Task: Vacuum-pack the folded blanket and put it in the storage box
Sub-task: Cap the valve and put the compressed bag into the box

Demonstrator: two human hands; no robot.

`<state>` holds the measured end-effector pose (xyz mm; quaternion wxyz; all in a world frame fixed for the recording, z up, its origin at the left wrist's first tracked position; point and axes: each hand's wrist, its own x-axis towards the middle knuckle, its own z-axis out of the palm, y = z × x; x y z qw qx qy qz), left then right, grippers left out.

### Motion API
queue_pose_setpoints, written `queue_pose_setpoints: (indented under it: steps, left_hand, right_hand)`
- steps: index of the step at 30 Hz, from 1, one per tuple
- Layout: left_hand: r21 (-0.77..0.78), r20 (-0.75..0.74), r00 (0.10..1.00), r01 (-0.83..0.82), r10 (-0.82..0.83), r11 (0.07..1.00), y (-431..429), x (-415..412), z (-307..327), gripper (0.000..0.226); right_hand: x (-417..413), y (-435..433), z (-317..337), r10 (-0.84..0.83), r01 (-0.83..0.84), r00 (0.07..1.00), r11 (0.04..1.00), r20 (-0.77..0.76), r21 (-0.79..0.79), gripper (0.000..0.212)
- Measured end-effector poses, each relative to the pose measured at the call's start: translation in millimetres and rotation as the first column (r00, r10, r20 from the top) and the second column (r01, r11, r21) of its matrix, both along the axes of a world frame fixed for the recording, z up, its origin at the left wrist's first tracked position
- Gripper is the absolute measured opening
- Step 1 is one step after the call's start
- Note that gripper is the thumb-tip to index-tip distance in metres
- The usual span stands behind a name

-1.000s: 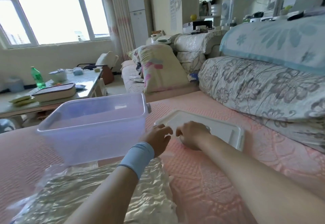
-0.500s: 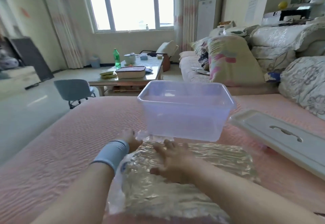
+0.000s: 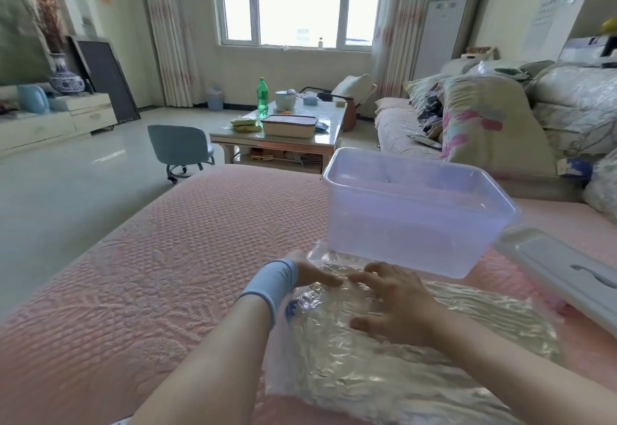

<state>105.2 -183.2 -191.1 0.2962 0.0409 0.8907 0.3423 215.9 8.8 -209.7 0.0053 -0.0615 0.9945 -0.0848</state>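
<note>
The vacuum-packed blanket (image 3: 417,368), flat and crinkled inside its clear bag, lies on the pink bed cover (image 3: 150,291) in front of me. My right hand (image 3: 397,304) rests on top of the bag with fingers spread. My left hand (image 3: 310,272), with a blue wristband, touches the bag's far left corner; its fingers are partly hidden by the plastic. The clear storage box (image 3: 410,214) stands open just beyond the bag. Its white lid (image 3: 564,274) lies on the bed to the right.
A coffee table (image 3: 280,130) with a green bottle (image 3: 262,97) and a flat case stands past the bed's end. A small blue chair (image 3: 182,147) is on the floor at left. Pillows and folded bedding (image 3: 484,124) pile up at the right.
Both hands left the lid and came to the vacuum bag. The view swung left, and the hands have shifted slightly toward the bag's far left corner.
</note>
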Motion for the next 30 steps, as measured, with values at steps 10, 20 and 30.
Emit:
queue_pose_setpoints:
  steps: [10,20,30]
  left_hand:
    - [0.343,-0.233,0.972,0.075,0.008,0.936,-19,53,9,0.095]
    - [0.089,-0.774,0.626,0.256,-0.095,0.962,-42,120,57,0.074]
    - [-0.386,-0.891,0.149,0.246,-0.429,0.889,-22,143,145,0.139]
  right_hand:
    - [7,-1,42,0.052,-0.054,0.999,0.985,-0.016,-0.162,0.14]
    - [35,-38,108,0.083,-0.068,0.991,0.988,0.106,-0.14,0.135]
    - [73,-42,173,0.035,-0.057,0.98,0.992,-0.196,-0.11,0.136]
